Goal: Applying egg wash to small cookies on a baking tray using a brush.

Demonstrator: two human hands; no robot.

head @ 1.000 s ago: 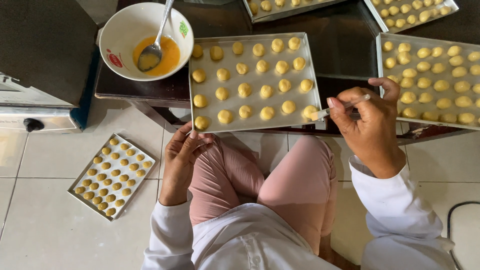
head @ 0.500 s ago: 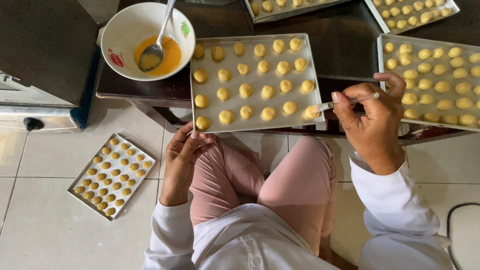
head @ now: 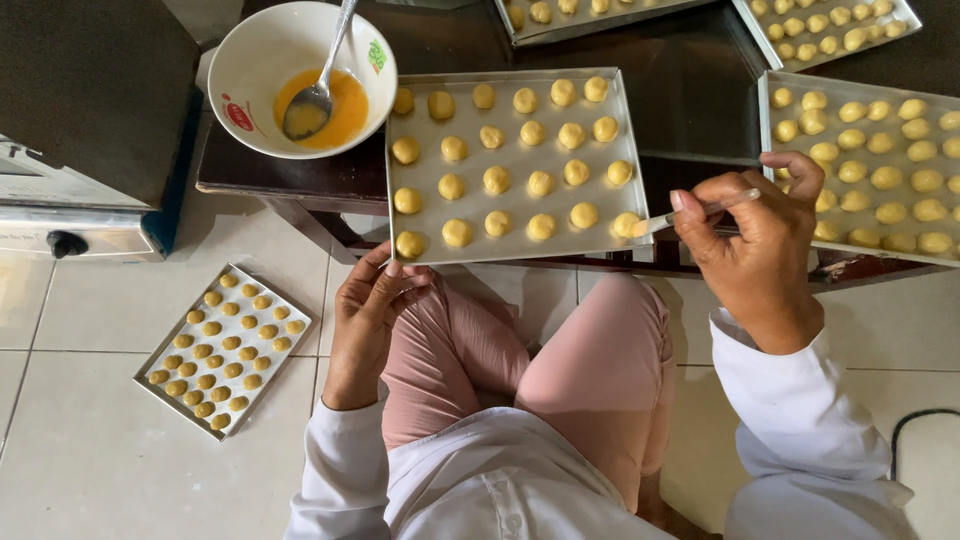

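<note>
Fingers [head: 700, 205] of right hand [head: 750, 250] pinch brush [head: 690, 212] (tip on corner cookie [head: 627, 224]).

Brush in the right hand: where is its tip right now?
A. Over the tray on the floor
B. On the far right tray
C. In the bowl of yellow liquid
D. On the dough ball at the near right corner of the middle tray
D: the right hand holds the brush with its tip on the corner dough ball of the middle tray.
</note>
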